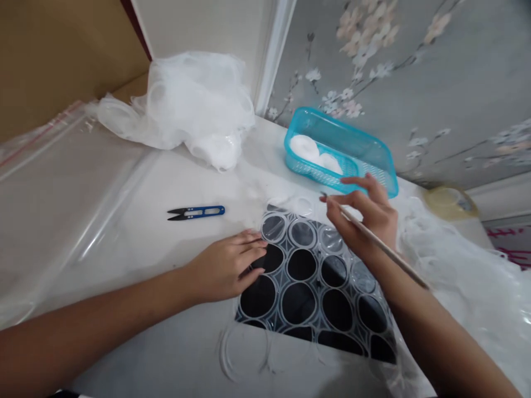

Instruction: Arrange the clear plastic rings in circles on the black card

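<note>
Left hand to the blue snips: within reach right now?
Likely yes. The left hand rests at the edge of the black patterned sheet, seemingly gripping nothing, and no object shows between it and the blue snips.

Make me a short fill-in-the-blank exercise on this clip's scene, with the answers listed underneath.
1. The ____ hand holds the slender tool.
2. The left hand lies at the edge of the dark sheet, patterned with white-outlined ____.
3. The thread snips have a ____ handle.
4. The turquoise basket contains rounded ____ items.

Missing words: right; circles; blue; white.
</note>
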Available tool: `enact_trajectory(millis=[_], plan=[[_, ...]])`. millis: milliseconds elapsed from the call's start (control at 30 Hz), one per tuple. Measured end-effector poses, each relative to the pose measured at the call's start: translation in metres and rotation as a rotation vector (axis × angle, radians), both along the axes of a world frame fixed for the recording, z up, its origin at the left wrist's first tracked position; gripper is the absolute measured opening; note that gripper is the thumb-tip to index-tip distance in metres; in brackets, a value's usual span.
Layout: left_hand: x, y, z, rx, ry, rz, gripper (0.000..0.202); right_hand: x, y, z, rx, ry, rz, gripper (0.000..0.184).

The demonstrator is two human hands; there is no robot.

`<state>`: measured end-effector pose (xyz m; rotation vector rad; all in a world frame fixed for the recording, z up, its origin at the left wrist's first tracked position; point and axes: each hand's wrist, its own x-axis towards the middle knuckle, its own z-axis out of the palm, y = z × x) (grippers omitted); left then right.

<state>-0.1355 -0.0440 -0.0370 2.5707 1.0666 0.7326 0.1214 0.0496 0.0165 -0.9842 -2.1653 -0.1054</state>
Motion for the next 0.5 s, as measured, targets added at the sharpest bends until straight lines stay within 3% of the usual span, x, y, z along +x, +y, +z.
enact_trajectory(millis=[133,233,500], plan=[[0.001,0.004,-0.001,0.01,-0.043,0.017,0.025,-0.002,-0.028,-0.016,-0.451,0.025,0.153,0.006],[0.005,0.005,-0.001,0.045,-0.016,0.023,0.024,-0.008,-0.046,-0.03,-0.659,0.08,0.222,0.008],[0.009,0.003,-0.001,0.066,0.044,0.054,0.024,-0.028,-0.044,-0.038,-0.543,-0.046,0.377,0.012]])
